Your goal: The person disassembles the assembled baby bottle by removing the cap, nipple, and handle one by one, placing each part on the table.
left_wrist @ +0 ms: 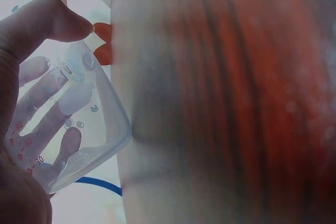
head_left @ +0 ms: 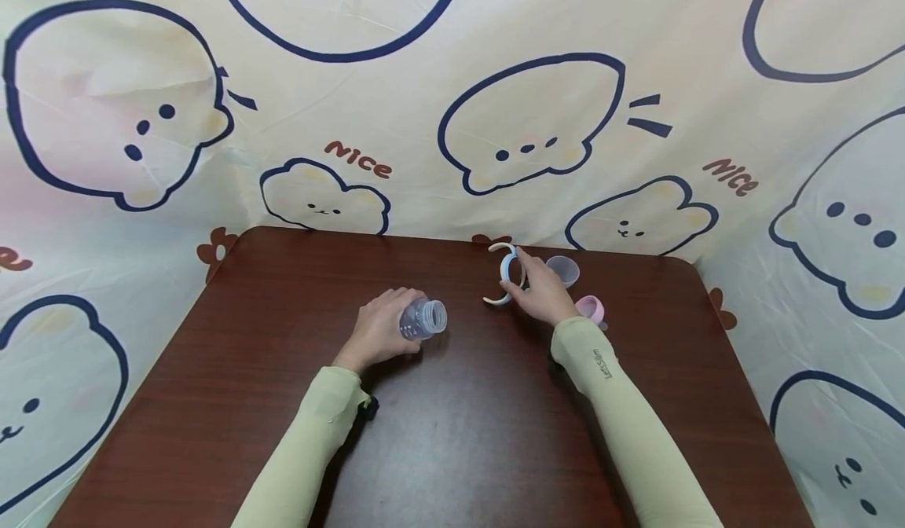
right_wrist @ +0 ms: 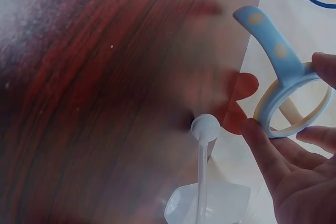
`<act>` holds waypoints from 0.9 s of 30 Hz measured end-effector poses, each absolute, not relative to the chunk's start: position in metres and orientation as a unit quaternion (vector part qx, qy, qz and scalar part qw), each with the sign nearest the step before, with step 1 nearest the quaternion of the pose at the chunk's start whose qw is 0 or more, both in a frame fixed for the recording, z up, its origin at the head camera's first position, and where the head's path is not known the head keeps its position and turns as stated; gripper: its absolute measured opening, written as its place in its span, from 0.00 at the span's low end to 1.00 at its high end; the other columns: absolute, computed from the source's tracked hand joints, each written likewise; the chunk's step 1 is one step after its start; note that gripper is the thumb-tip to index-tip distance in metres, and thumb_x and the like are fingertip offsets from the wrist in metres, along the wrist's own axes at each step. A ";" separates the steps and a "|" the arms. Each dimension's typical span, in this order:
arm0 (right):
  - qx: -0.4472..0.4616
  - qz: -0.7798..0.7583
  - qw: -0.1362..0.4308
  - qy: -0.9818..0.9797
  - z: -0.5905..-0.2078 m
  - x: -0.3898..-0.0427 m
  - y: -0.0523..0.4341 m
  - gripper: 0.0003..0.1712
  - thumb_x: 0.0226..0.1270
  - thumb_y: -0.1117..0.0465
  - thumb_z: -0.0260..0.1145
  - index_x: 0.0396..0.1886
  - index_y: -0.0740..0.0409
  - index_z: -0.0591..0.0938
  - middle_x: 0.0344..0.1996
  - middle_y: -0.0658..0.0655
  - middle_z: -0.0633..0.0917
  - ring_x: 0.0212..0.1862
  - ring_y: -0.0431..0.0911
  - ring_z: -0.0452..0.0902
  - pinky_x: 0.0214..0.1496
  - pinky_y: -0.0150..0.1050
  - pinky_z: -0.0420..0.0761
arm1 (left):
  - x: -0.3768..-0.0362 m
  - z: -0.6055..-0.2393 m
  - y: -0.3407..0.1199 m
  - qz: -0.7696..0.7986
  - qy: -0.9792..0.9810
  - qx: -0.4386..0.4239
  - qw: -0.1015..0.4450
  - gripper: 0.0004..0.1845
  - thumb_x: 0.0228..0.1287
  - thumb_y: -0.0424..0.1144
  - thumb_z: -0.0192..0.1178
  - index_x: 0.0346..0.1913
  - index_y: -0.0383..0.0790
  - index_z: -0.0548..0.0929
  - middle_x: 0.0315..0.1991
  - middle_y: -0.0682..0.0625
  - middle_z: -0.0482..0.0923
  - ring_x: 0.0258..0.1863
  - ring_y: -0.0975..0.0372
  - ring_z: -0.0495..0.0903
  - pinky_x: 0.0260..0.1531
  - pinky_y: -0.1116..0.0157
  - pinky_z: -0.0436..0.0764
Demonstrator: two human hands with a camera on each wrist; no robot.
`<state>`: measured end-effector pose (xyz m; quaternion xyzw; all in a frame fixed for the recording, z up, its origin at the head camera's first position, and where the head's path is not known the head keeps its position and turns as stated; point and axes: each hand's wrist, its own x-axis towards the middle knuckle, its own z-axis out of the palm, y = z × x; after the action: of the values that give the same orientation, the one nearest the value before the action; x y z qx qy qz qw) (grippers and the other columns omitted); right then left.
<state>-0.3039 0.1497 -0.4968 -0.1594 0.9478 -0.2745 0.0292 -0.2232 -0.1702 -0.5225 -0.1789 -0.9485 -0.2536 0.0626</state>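
My left hand grips a clear baby bottle, tilted so its open threaded neck points right. In the left wrist view, fingers show through the bottle wall, with red measuring marks near its base. My right hand holds a blue and cream bottle handle ring between thumb and fingers. Two curved arms stick out from this ring; in the right wrist view the blue arm has pale dots. The ring is apart from the bottle, to its right.
Beyond my right hand lies a translucent cap. A pink collar sits beside the right wrist. A straw with a white ball end shows in the right wrist view. The brown table meets a printed cloth at its back edge.
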 end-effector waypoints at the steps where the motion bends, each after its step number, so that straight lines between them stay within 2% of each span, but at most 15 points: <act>1: -0.159 -0.276 0.030 0.947 -0.498 -0.305 0.149 0.47 0.73 0.45 0.66 0.83 0.58 0.58 0.60 0.67 0.79 0.53 0.56 0.76 0.61 0.56 0.77 | -0.223 -0.523 -0.170 -0.253 -0.949 -0.179 0.062 0.43 0.31 0.44 0.85 0.59 0.52 0.80 0.49 0.53 0.83 0.49 0.57 0.79 0.44 0.47 0.80; 5: -0.156 -0.278 0.034 0.947 -0.501 -0.308 0.148 0.46 0.74 0.45 0.65 0.83 0.51 0.58 0.53 0.64 0.80 0.48 0.54 0.75 0.56 0.53 0.76 | -0.223 -0.523 -0.170 -0.253 -0.949 -0.180 0.062 0.43 0.31 0.44 0.85 0.59 0.52 0.80 0.50 0.53 0.83 0.49 0.57 0.79 0.44 0.47 0.80; 11: -0.144 -0.286 0.044 0.946 -0.504 -0.311 0.144 0.43 0.74 0.45 0.65 0.83 0.42 0.59 0.50 0.60 0.79 0.44 0.52 0.74 0.50 0.50 0.74 | -0.223 -0.522 -0.171 -0.253 -0.948 -0.180 0.064 0.43 0.31 0.44 0.85 0.59 0.52 0.80 0.49 0.53 0.83 0.49 0.56 0.79 0.44 0.47 0.80; 16: -0.136 -0.294 0.051 0.945 -0.506 -0.313 0.142 0.42 0.75 0.45 0.64 0.83 0.42 0.59 0.50 0.60 0.78 0.44 0.53 0.74 0.51 0.51 0.74 | -0.222 -0.521 -0.172 -0.253 -0.948 -0.182 0.069 0.43 0.31 0.43 0.85 0.59 0.52 0.80 0.49 0.53 0.84 0.49 0.56 0.79 0.44 0.47 0.80; 21: -0.122 -0.302 0.063 0.943 -0.508 -0.314 0.142 0.42 0.76 0.45 0.63 0.83 0.44 0.59 0.57 0.64 0.78 0.51 0.56 0.74 0.57 0.55 0.75 | -0.222 -0.522 -0.172 -0.258 -0.946 -0.185 0.067 0.42 0.32 0.43 0.85 0.59 0.51 0.80 0.49 0.53 0.84 0.48 0.56 0.79 0.44 0.47 0.80; 27: -0.110 -0.310 0.065 0.942 -0.513 -0.316 0.144 0.40 0.77 0.45 0.61 0.83 0.43 0.59 0.52 0.63 0.78 0.52 0.56 0.73 0.58 0.56 0.74 | -0.222 -0.522 -0.172 -0.258 -0.947 -0.181 0.064 0.43 0.32 0.43 0.86 0.59 0.52 0.80 0.49 0.53 0.84 0.48 0.56 0.79 0.45 0.47 0.80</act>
<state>-0.3164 0.1441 -0.5133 -0.1101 0.9420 -0.3102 0.0655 -0.2215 -0.1719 -0.5223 -0.1813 -0.9467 -0.2583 0.0639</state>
